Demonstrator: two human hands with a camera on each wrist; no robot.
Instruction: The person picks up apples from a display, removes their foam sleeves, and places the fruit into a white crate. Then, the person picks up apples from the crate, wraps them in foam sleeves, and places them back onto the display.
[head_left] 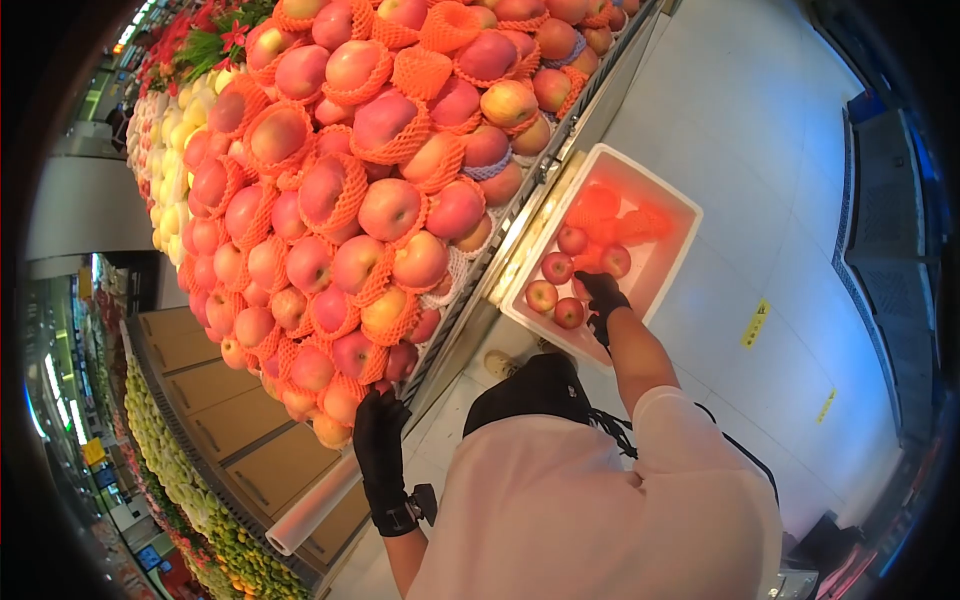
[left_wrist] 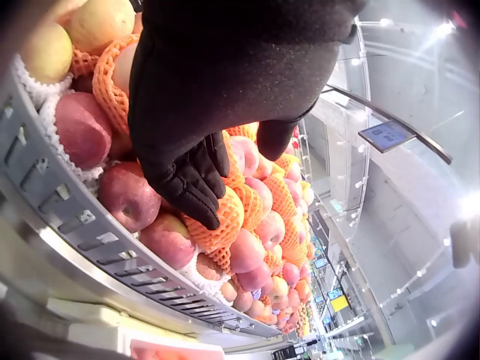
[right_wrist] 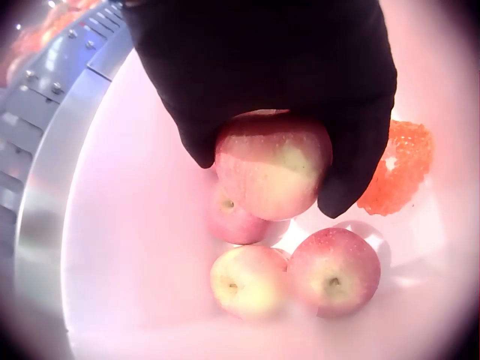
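My black-gloved right hand [head_left: 604, 300] is inside a white foam box [head_left: 672, 262]. It grips a red-and-yellow apple [right_wrist: 274, 169] between thumb and fingers, above other apples in the right wrist view. Nearest to it there are a red apple [right_wrist: 335, 271] and a paler apple [right_wrist: 247, 281]. At the lower edge of the fruit display, my black-gloved left hand [head_left: 380, 440] rests by the heaped apples. Its loosely bent fingers [left_wrist: 196, 180] lie against an apple in an orange foam net [left_wrist: 225, 223], without wrapping round it.
Orange foam nets [head_left: 640, 222] lie at the box's far end. A grey slotted rail [left_wrist: 112, 251] borders the apple heap [head_left: 390, 208]. Wooden drawers [head_left: 225, 400] and a clear plastic roll [head_left: 312, 508] are at lower left. Pale floor [head_left: 740, 200] stretches rightward.
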